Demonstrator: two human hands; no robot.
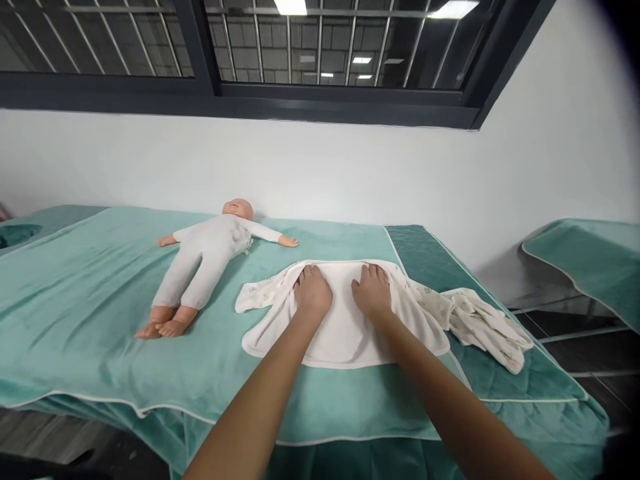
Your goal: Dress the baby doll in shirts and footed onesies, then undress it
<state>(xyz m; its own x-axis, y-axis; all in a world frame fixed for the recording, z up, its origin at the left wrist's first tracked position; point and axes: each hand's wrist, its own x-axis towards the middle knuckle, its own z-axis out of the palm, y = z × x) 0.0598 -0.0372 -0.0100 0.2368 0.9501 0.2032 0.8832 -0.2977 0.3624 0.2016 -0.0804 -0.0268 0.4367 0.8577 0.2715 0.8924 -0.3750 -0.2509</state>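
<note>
A white baby shirt [345, 343] with a faint print on its sleeves lies spread on the green bedcover in front of me. My left hand [314, 293] is on the left part of the shirt, fingers curled into the cloth by the upper edge. On the right part, my right hand [373, 292] has its fingers bent into the fabric in the same way. Both sets of fingertips are partly hidden by cloth. Left of the shirt, a baby doll [207, 250] in a white body suit lies on its back, arms spread.
Another crumpled white printed garment [487, 327] lies by the shirt's right sleeve. The green bedcover [90, 293] drapes over the bed's front edge. A white wall and a barred window [320, 47] are behind. A second green-covered surface [595, 260] stands at right.
</note>
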